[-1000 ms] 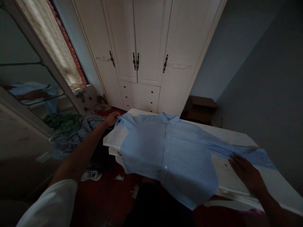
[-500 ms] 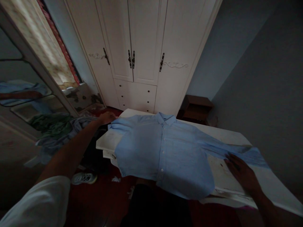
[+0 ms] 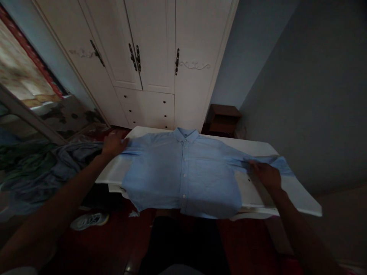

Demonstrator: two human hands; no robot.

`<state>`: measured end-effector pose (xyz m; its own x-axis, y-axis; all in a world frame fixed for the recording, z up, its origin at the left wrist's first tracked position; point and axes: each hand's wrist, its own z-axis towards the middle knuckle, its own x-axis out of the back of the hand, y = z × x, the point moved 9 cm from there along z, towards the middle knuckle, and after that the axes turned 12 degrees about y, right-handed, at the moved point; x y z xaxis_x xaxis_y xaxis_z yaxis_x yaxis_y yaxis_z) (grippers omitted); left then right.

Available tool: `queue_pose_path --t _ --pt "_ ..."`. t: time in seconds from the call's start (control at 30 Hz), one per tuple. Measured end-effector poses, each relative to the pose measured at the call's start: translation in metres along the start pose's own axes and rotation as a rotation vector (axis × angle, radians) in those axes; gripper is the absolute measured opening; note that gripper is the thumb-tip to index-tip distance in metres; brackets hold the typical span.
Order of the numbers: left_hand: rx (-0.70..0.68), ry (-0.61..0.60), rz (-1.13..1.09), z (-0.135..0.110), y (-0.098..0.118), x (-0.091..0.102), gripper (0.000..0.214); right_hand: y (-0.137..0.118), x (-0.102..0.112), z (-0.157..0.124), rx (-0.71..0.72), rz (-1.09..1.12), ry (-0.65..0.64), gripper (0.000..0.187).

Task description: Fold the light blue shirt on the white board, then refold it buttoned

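A light blue button-up shirt point(image 3: 160, 172) lies front side up on a white tabletop point(image 3: 298, 194). Its collar points at the wardrobe, both sleeves are spread sideways, and the hem hangs over the near edge. At the left cuff end, my left hand point(image 3: 113, 144) is closed on the sleeve, its thumb showing on the near side. My right hand point(image 3: 268, 175) pinches the lower edge of the other sleeve about midway along, with the fingertips bunching the cloth. Creases run through both sleeves near my hands.
A white wardrobe point(image 3: 155, 80) with dark handles stands behind the table. Left of the table is a heap of grey and green clothes point(image 3: 65, 160). A sneaker point(image 3: 89, 220) lies on the red floor. A brown nightstand point(image 3: 225, 118) sits by the wall.
My view has turned and shifted right. My right hand went from resting with spread fingers beside the sleeve to pinching it. My left hand is still at the other sleeve's end.
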<state>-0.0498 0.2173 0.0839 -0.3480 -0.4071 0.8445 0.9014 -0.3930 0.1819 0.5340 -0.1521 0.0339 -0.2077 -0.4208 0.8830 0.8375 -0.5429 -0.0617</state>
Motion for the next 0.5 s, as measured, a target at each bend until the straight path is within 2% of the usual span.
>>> queue_pose_path --t 0.07,0.1,0.17,0.23,0.33,0.5 --pt "-0.087 0.017 0.013 0.012 0.032 -0.003 0.05 -0.026 0.006 0.023 0.047 0.025 0.119 0.056" --pt "-0.125 -0.001 0.009 0.019 0.048 -0.01 0.048 -0.043 0.003 0.035 0.089 0.089 0.139 0.05" --pt "-0.164 -0.076 -0.001 0.03 0.076 -0.029 0.048 -0.075 -0.011 0.058 0.155 0.22 0.115 0.041" --pt "-0.18 -0.143 0.007 0.039 0.097 -0.052 0.05 -0.1 -0.035 0.079 0.16 0.267 0.017 0.043" --pt "-0.199 -0.201 0.023 0.048 0.118 -0.086 0.053 -0.125 -0.072 0.105 0.135 0.28 -0.158 0.051" --pt "-0.211 -0.265 0.042 0.058 0.132 -0.13 0.055 -0.139 -0.101 0.133 0.139 0.314 -0.241 0.04"
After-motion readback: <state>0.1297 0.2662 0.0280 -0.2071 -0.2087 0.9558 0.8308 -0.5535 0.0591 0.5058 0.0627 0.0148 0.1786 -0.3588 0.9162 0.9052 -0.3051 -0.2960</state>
